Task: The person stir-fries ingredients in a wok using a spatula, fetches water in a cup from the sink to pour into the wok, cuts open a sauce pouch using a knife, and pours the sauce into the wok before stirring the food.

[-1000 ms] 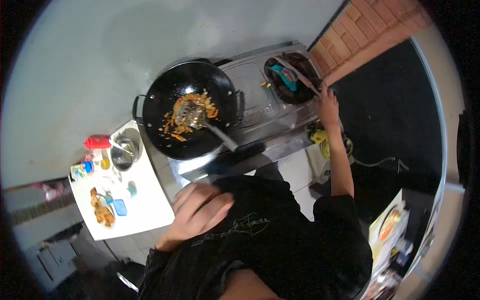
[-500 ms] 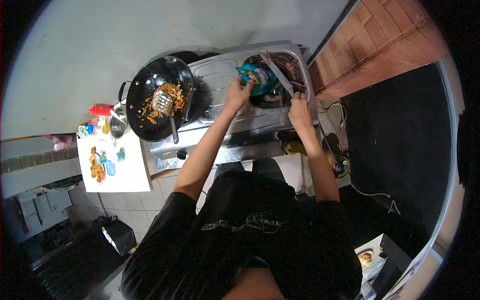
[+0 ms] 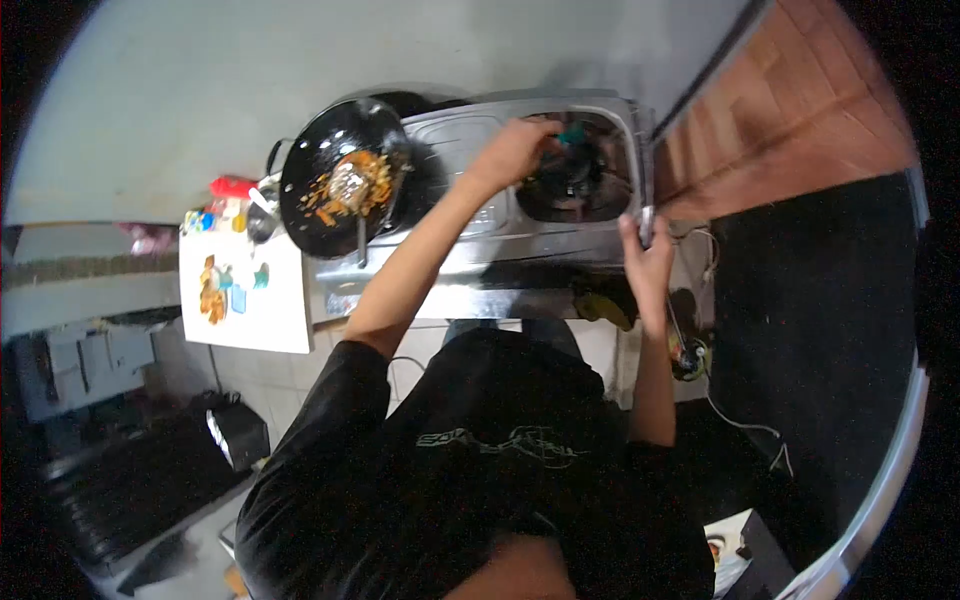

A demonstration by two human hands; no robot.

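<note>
Over the sink basin (image 3: 627,135), my left hand (image 3: 518,152) has its fingers curled at a teal printed packet (image 3: 572,134), of which only a small blurred part shows. Dark, blurred contents lie in the basin below it. My right hand (image 3: 648,262) is closed round the handle of a knife (image 3: 647,190) beside the right rim of the sink. The knife's blade points away from me, along the rim.
To the left, a black wok (image 3: 310,225) holds chopped orange food and a slotted turner (image 3: 350,188). A white table (image 3: 275,315) further left carries a red bottle (image 3: 232,187), a metal bowl and fried pieces. A brick ledge (image 3: 790,130) borders the sink's right side.
The knife has moved right, from over the basin to its right rim, and turned more upright. My left hand has moved right and further over the basin with the packet. The view has shifted.
</note>
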